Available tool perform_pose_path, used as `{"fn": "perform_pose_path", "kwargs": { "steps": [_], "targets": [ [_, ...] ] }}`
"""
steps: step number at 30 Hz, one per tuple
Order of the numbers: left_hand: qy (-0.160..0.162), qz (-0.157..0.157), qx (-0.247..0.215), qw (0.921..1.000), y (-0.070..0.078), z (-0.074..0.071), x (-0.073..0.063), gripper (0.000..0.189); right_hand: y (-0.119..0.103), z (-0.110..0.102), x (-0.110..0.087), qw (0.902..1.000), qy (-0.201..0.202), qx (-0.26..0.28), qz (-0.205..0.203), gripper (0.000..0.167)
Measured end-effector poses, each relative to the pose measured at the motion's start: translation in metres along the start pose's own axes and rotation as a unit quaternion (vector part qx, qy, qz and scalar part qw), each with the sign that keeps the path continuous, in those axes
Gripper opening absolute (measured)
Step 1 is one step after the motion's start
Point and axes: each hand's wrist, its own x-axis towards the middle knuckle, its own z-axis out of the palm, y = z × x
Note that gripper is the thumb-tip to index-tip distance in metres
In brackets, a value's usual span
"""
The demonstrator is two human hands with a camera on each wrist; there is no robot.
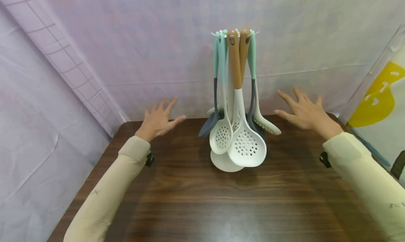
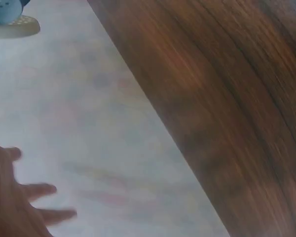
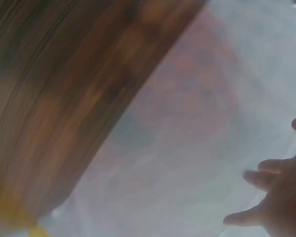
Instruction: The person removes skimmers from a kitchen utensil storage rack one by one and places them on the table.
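Note:
A utensil rack with a round white base (image 1: 227, 163) stands near the back of the dark wooden table (image 1: 190, 200). Kitchen utensils hang all round it. In front are a white skimmer (image 1: 246, 147) with a brown handle and a smaller white skimmer (image 1: 220, 136) with a mint handle. Dark grey utensil heads and a pale slotted one (image 1: 267, 125) show at the sides. To the left of the rack my left hand (image 1: 159, 119) is held with fingers spread, holding nothing. My right hand (image 1: 305, 110), also spread and holding nothing, is on the rack's right side.
A pale patterned cloth (image 1: 158, 41) hangs behind the table's back edge, with white sheeting (image 1: 28, 112) along the left. At the right hangs a white cloth with a yellow print (image 1: 373, 98). A blue-grey strip (image 1: 371, 149) lies beyond the table's right edge.

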Motion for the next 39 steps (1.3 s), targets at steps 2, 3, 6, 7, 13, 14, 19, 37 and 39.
{"fn": "perform_pose_path", "kwargs": {
  "steps": [2, 3, 6, 7, 13, 14, 19, 37, 39],
  "targets": [
    [0.023, 0.028, -0.031, 0.9989, 0.006, 0.002, -0.003, 0.091, -0.011, 0.001, -0.005, 0.9979, 0.044, 0.042, -0.023, 0.078],
    [0.035, 0.044, -0.044, 0.9975, 0.009, 0.003, -0.005, 0.088, -0.017, 0.002, -0.008, 0.9948, 0.063, 0.071, -0.036, 0.073],
    [0.07, 0.085, -0.091, 0.9897, 0.024, 0.008, -0.012, 0.08, -0.035, 0.006, -0.017, 0.9777, 0.085, 0.177, -0.076, 0.06],
    [0.075, 0.094, -0.112, 0.9864, 0.03, 0.01, -0.015, 0.078, -0.04, 0.008, -0.019, 0.9705, 0.08, 0.21, -0.088, 0.056],
    [0.076, 0.143, -0.262, 0.9515, 0.064, 0.021, -0.029, 0.076, -0.062, 0.021, -0.018, 0.9198, 0.026, 0.362, -0.15, 0.045],
    [0.071, 0.149, -0.282, 0.945, 0.069, 0.023, -0.03, 0.077, -0.064, 0.023, -0.018, 0.9081, 0.018, 0.387, -0.159, 0.045],
    [0.043, 0.151, -0.345, 0.9255, 0.093, 0.032, -0.028, 0.086, -0.062, 0.032, -0.024, 0.8819, 0.035, 0.436, -0.176, 0.043],
    [-0.033, 0.122, -0.382, 0.9156, 0.111, 0.037, -0.023, 0.073, -0.062, 0.036, -0.023, 0.8734, 0.05, 0.443, -0.197, 0.039],
    [-0.032, 0.122, -0.381, 0.9158, 0.111, 0.037, -0.023, 0.074, -0.063, 0.036, -0.022, 0.8795, 0.054, 0.433, -0.189, 0.039]
  ]
}}
